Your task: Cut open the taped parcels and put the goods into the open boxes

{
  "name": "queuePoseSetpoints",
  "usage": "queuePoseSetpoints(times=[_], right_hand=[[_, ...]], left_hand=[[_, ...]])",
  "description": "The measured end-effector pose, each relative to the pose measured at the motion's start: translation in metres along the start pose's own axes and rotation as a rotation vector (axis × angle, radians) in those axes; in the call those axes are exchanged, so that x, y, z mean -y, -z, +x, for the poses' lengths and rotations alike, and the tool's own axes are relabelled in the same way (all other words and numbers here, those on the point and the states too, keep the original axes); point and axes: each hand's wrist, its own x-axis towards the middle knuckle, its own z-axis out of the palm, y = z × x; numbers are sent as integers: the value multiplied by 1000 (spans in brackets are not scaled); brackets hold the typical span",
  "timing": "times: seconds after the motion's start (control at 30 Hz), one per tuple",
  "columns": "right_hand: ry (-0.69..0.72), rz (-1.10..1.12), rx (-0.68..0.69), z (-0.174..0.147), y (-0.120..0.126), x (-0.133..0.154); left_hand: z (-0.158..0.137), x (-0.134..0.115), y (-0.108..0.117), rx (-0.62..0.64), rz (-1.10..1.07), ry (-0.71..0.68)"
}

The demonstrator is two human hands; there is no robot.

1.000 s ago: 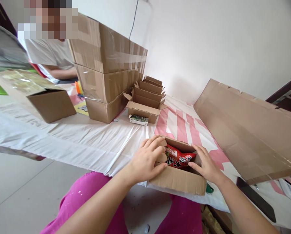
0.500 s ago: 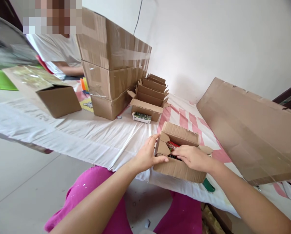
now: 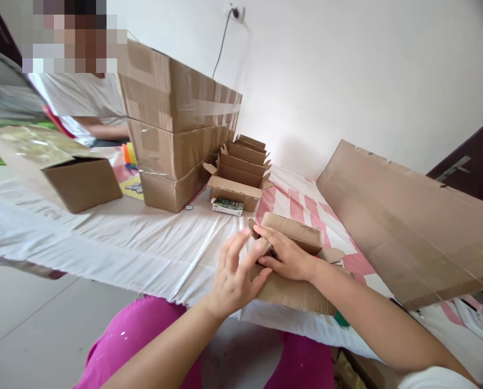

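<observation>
In front of me on the table edge stands a small open carton (image 3: 294, 294), its long flaps folded outward. My left hand (image 3: 235, 275) is at its left end, fingers spread and slightly curled, the fingertips by the end flap (image 3: 252, 228). My right hand (image 3: 290, 256) reaches across the carton to that same raised flap, with fingers and thumb closed about it. Both hands hide most of the carton's inside; only a dark patch of its contents shows between them.
Taped cartons (image 3: 156, 148) are stacked at the left, beside a row of open cartons (image 3: 235, 189) with a small printed box (image 3: 227, 206) in front. A larger carton (image 3: 81, 183) lies further left. A big cardboard sheet (image 3: 407, 227) leans at right. A person (image 3: 83, 102) sits behind.
My right hand has come out of the carton and moved left to its end flap. My left hand has let go of the carton's side and lifted, its fingers spreading. The view has tilted up slightly.
</observation>
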Motion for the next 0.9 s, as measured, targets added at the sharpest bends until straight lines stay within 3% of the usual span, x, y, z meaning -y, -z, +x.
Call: queuePoseSetpoints(times=[0.1,0.2,0.3,0.43,0.57,0.67,0.73,0.8,0.9], right_hand=[[-6,-17,18,13,-11,-4],[-42,-51,48,20,-17,-7],[-14,-39,51,20,-14,-6],[-101,-126,-69,1,4,-10],[-335,-275,-101,-42,24,-45],[-598,-185,-13,-74,29,-73],[-698,-133,-24,-86,29,-79],[-643,-220,-162,-90,30,-69],[-409,-405,-331,-84,33,-35]], left_hand=[[5,-10,7,34,-25,-255],[8,-12,7,158,-81,-291],[10,-5,3,245,5,-161],[7,13,2,526,35,113],[5,22,6,766,-108,293],[9,20,9,829,-175,350],[13,16,11,854,-199,372],[17,13,12,880,-202,391],[21,11,16,912,-197,407]])
